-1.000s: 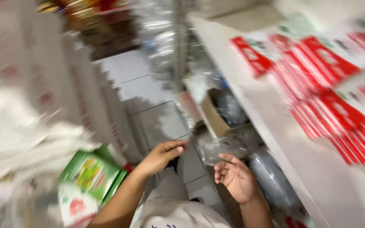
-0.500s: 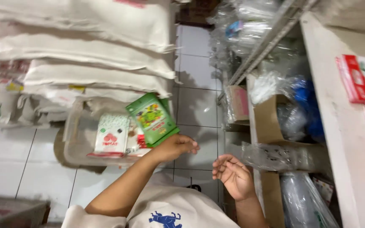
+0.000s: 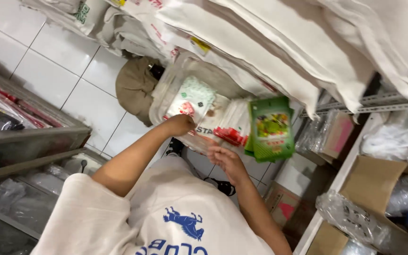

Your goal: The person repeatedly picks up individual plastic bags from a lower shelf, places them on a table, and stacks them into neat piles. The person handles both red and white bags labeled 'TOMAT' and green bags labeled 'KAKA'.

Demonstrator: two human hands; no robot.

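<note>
My left hand [image 3: 179,124] is curled at the near rim of a clear plastic bin [image 3: 166,92] on the floor, touching a white packet with green and red print [image 3: 192,99]; its grip is not clear. My right hand [image 3: 226,160] hovers with fingers apart just below the white packets with red print [image 3: 227,130] in the bin. Green packets [image 3: 271,127] stand at the bin's right end, a little right of my right hand.
Large white sacks [image 3: 279,42] are stacked above the bin. A brown cloth bag [image 3: 135,87] lies left of it on the white tiled floor [image 3: 57,71]. A glass display case [image 3: 29,141] stands at left; shelves with cardboard boxes [image 3: 376,184] and plastic bags at right.
The view has swung left and down onto the bin. Both hands have moved forward to the packets; the left hand now touches a white packet.
</note>
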